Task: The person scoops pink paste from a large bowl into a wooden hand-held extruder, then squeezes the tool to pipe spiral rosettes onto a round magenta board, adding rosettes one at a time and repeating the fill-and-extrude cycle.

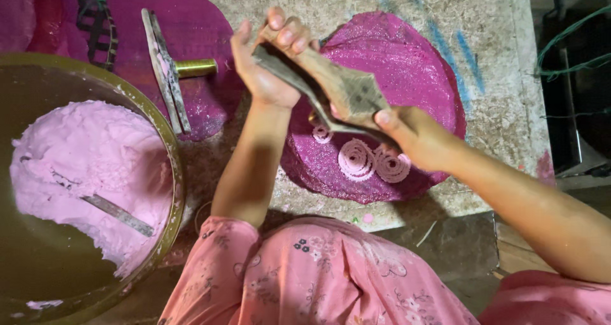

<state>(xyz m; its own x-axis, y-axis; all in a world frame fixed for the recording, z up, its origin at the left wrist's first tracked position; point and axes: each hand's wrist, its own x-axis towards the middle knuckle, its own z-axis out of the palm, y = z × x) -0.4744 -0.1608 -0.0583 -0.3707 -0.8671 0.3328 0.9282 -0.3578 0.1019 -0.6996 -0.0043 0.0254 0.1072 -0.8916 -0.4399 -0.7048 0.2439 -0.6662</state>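
Both my hands hold a wooden dough press [344,86] above a round magenta mat [414,70]. My left hand [267,58] grips the press's upper handle, fingers curled over it. My right hand [407,134] grips its lower end, thumb on the wood. Under the press lie three pink dough spirals [356,158] on the mat's near part; one small spiral sits to the left, two larger ones side by side.
A large metal bowl [168,147] at the left holds pink dough [89,166] with a metal spoon [118,214] stuck in it. A second press part with a brass cylinder [175,70] lies on another magenta mat [197,26]. The rough stone slab [496,96] ends at right.
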